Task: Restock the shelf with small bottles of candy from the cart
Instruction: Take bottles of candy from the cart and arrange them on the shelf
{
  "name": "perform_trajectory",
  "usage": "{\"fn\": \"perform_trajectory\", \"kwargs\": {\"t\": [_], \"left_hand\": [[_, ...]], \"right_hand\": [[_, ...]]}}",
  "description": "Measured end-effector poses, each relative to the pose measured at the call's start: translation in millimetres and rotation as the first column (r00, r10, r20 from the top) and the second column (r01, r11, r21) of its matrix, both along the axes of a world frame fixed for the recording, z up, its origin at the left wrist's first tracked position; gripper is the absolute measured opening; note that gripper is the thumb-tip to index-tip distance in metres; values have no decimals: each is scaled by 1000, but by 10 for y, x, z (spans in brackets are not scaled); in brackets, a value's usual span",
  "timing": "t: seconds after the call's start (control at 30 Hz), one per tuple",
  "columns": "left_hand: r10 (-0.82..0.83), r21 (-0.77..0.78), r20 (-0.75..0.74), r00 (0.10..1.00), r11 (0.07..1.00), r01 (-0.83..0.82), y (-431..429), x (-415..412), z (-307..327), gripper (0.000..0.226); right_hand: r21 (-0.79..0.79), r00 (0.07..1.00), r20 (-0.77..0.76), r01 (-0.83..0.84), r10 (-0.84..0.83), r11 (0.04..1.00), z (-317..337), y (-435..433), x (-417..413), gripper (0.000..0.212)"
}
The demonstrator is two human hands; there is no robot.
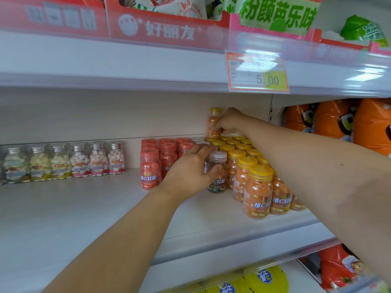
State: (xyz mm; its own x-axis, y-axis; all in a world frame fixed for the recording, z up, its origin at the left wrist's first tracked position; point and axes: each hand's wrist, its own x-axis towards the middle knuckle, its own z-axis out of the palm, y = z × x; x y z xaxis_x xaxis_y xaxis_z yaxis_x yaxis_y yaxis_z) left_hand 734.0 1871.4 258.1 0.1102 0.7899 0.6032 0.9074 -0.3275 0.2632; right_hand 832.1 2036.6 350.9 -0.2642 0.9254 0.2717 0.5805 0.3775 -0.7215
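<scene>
My right hand (230, 121) grips a yellow-capped bottle of orange candy (214, 123), held upright above the back of the yellow-capped bottle rows (257, 187) on the white shelf (84, 208). My left hand (190, 170) reaches between the red-capped bottles (150, 166) and the yellow ones, its thumb and fingers curled round a white-capped bottle (218, 172) with dark candy. More white caps show behind its fingers. The cart is not in view.
Silver-capped bottles of pale candy (63, 161) line the shelf's back left. The upper shelf edge carries a 5.00 price tag (258, 72) just above my right hand. Orange snack bags (338, 117) stand to the right. Yellow packs (266, 278) lie on the shelf below.
</scene>
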Motion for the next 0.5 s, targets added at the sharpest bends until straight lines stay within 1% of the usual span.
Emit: {"fn": "perform_trajectory", "kwargs": {"t": [0.23, 0.5], "left_hand": [[0, -1, 4, 1000, 1000, 0, 17, 2, -4, 56], [0, 16, -6, 1000, 1000, 0, 16, -4, -12, 56]], "right_hand": [[-72, 997, -51, -56, 53, 996, -30, -59, 36, 49], [-53, 999, -3, -48, 48, 997, -25, -123, 91, 55]]}}
